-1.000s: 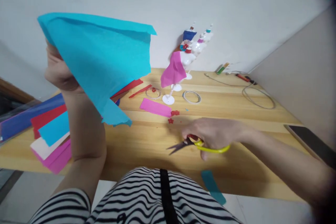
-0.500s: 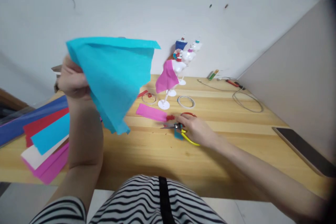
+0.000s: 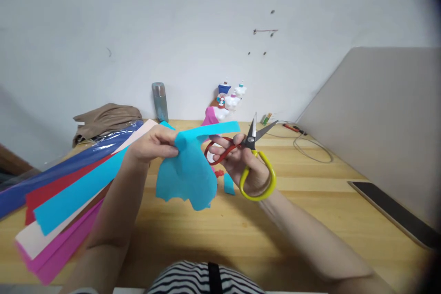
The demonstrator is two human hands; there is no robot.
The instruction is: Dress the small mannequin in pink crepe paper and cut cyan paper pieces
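Observation:
My left hand [image 3: 156,143] pinches a piece of turquoise crepe paper [image 3: 188,174] near its folded upper edge. The paper hangs over the table, its lower edge uneven. To its right, my right hand [image 3: 237,161] is closed around scissors [image 3: 251,141] with one red and one yellow handle. Their blades are spread and point up, away from the paper. Some fingers of that hand sit behind the paper's strip-like right end; I cannot tell whether they touch it. Below, a small turquoise scrap [image 3: 228,184] and a red bit [image 3: 219,173] lie on the wooden table [image 3: 292,220].
Long crepe paper strips [image 3: 79,188] in several colours lie at the left. A grey bottle [image 3: 160,102] and a brown cloth [image 3: 106,121] stand behind them. White figures [image 3: 231,101] with coloured parts are at the back. A phone [image 3: 389,211] and a cable [image 3: 313,154] lie right.
My left hand has brought the turquoise paper down and toward the middle. My right hand has lifted the scissors off the table, turning the blades upward and spreading them.

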